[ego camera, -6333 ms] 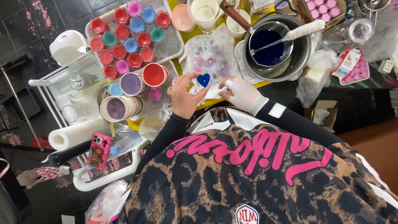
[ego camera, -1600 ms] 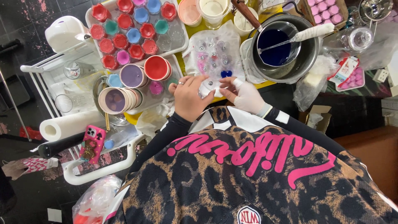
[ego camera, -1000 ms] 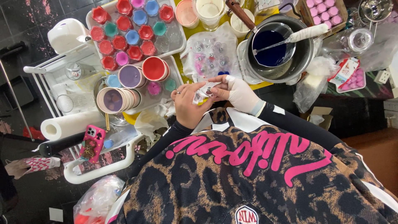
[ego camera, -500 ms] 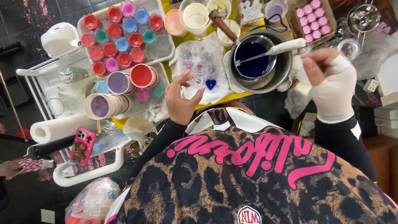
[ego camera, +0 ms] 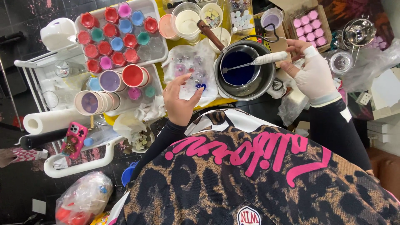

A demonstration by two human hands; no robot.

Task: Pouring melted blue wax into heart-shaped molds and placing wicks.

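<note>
Nearest, the bare left hand (ego camera: 180,101) hovers with fingers spread and empty over a crinkled clear plastic sheet (ego camera: 189,68) dotted with small moulded pieces, a blue heart (ego camera: 201,86) just beside its fingertips. Beyond, the gloved right hand (ego camera: 312,75) reaches the white-wrapped spoon handle (ego camera: 271,58); whether it grips is unclear. The spoon dips into a small pot of dark blue liquid (ego camera: 238,68) inside a larger metal pot (ego camera: 266,81). Farther left, a white tray (ego camera: 160,43) holds red, blue, pink and green-filled cups.

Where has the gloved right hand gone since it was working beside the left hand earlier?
Yes, it moved. The right hand went away from the left hand, past the pot of blue liquid, and now sits at the spoon handle.
</note>
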